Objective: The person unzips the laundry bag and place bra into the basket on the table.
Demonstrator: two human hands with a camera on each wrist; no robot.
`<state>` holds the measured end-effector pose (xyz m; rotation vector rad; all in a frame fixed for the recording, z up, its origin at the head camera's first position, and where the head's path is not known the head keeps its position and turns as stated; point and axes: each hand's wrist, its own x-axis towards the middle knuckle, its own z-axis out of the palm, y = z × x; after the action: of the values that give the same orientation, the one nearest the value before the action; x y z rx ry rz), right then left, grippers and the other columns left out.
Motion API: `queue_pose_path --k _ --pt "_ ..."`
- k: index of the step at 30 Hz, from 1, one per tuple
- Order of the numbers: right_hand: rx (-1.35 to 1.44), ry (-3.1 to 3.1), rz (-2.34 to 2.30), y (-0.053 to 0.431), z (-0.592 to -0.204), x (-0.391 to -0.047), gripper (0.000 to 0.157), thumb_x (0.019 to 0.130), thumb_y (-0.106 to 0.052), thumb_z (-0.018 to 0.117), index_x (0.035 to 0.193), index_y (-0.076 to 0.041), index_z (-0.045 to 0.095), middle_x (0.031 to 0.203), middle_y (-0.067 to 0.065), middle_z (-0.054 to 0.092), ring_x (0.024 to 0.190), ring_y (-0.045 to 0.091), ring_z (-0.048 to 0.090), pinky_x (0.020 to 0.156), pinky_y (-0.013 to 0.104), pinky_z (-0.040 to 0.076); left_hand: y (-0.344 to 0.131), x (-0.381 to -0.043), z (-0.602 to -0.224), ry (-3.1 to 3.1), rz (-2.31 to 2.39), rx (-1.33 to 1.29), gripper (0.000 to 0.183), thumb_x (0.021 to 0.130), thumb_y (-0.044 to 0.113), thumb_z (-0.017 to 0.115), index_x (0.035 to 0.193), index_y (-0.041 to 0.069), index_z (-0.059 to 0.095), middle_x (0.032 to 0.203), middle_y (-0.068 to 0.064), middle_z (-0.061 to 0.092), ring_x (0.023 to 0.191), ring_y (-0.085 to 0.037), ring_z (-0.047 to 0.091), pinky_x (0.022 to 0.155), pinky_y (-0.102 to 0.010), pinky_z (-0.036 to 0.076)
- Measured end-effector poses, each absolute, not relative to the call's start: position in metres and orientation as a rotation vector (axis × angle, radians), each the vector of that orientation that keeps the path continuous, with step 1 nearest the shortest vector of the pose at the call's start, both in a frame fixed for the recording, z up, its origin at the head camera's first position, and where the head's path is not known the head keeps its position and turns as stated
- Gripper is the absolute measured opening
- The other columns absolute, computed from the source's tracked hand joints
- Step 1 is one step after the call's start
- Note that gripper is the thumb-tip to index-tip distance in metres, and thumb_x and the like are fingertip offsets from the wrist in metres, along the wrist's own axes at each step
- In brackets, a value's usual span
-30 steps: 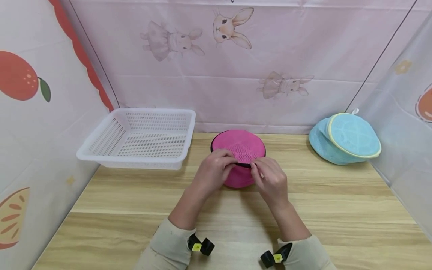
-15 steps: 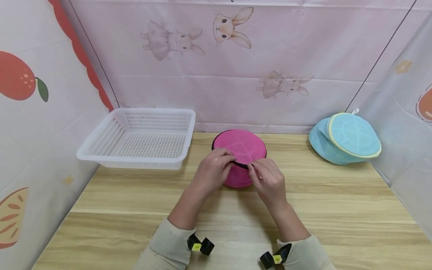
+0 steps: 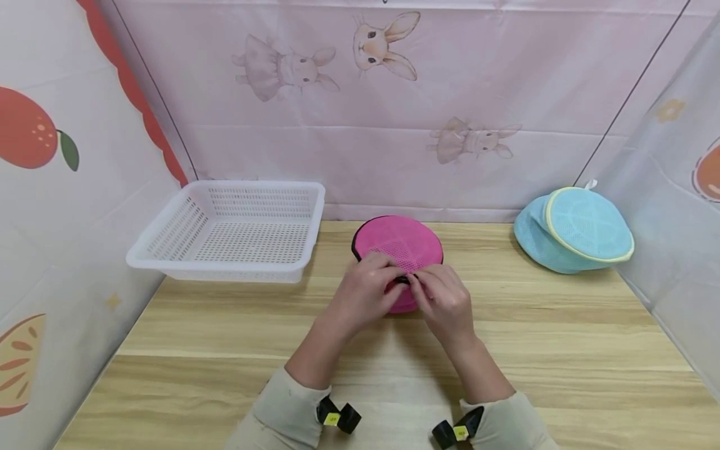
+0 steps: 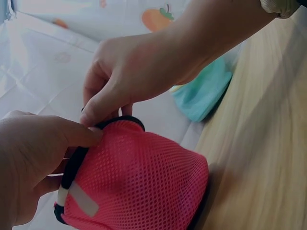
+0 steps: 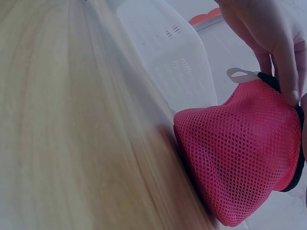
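A pink mesh laundry bag point(image 3: 400, 240) with black trim stands on the wooden table, its round top tilted toward me. At the near side of the rim, my left hand point(image 3: 364, 290) pinches the black trim point(image 4: 73, 167) between thumb and fingers. Right beside it, my right hand point(image 3: 448, 303) pinches the same edge, and the fingertips of both hands almost meet. In the right wrist view, a small pale loop point(image 5: 241, 75) sticks out beside the trim. The hands cover part of the bag's front.
At the back left stands a white plastic basket point(image 3: 225, 273) with slotted walls. A light blue mesh bag point(image 3: 587, 225) with yellow trim sits at the back right. Printed curtains point(image 3: 337, 156) enclose the wooden table point(image 3: 562, 350) at the back and sides.
My left hand has slid right along the black trim, closer to my right hand. The right hand has shifted slightly left. The basket and blue bag have stayed put.
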<state>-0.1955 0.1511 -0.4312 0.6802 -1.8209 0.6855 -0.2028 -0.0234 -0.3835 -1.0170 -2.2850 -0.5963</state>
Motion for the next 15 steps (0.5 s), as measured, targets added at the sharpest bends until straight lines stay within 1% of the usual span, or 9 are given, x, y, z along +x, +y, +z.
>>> queue_pose_path --k 4,7,15 --pt "0.689 -1.816 0.683 0.1496 -0.4312 -0.1951 0.024 0.095 -0.015 0.063 0.085 0.003 0.073 0.081 0.01 0.07 0.076 0.024 0.064 0.072 0.035 0.054 -0.0212 -0.2013 -0.3856 -2.281 -0.59 -1.012 0.016 0.083 0.018 0.079 0.098 0.012 0.079 0.094 0.002 0.07 0.093 -0.014 0.061 0.084 -0.026 0.051" --pt "0.696 -1.81 0.69 0.1489 -0.4309 -0.1949 0.024 0.096 -0.016 0.063 0.085 0.003 0.073 0.08 0.01 0.07 0.075 0.024 0.064 0.072 0.036 0.054 -0.0211 -0.2011 -0.386 -2.285 -0.588 -1.015 0.016 0.084 0.017 0.079 0.098 0.011 0.079 0.094 0.001 0.07 0.092 -0.014 0.061 0.084 -0.026 0.051" --pt "0.704 -1.826 0.707 0.1478 -0.4307 -0.1937 0.022 0.095 -0.015 0.063 0.086 0.002 0.073 0.082 0.01 0.07 0.076 0.025 0.064 0.072 0.037 0.053 -0.0208 -0.2012 -0.3856 -2.3 -0.589 -1.015 0.014 0.084 0.014 0.078 0.098 0.009 0.078 0.092 0.0 0.07 0.09 -0.015 0.061 0.083 -0.026 0.051"
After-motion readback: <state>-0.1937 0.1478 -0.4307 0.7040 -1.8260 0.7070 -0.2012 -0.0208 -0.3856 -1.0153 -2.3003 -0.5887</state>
